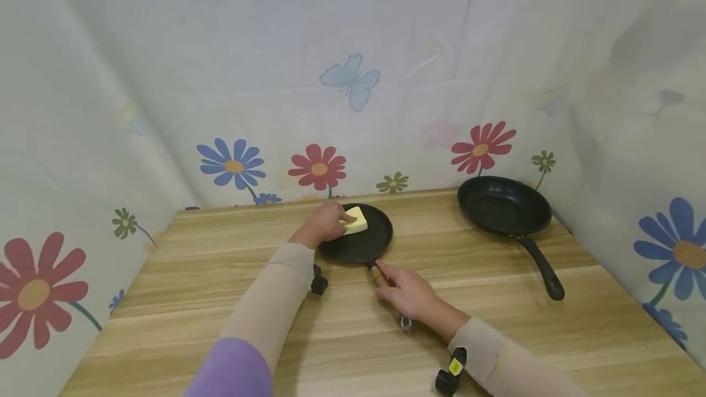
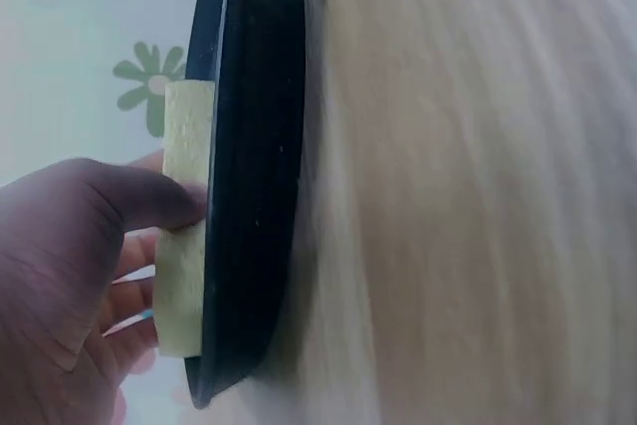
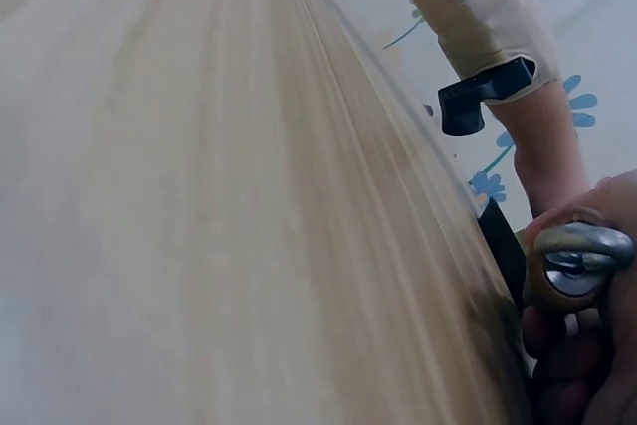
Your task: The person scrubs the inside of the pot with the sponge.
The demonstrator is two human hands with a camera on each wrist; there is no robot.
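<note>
A flat black pan (image 1: 358,247) with a wooden handle (image 1: 377,277) sits toward the back middle of the table. My left hand (image 1: 323,223) grips a pale yellow sponge (image 1: 357,220) on the pan's inner surface. In the left wrist view, the thumb presses the near side of the sponge (image 2: 181,276), which shows above the rim of the pan (image 2: 254,166). With fingers curled round the wooden handle, my right hand (image 1: 410,294) holds the pan. A metal hanging ring (image 3: 582,246) at the handle's end sticks out below that hand.
A deeper black frying pan (image 1: 503,207) stands at the back right of the wooden table (image 1: 220,299), its black handle angled toward the front right. A pale cloth (image 1: 265,97) printed with flowers and butterflies hangs behind the table and along both sides.
</note>
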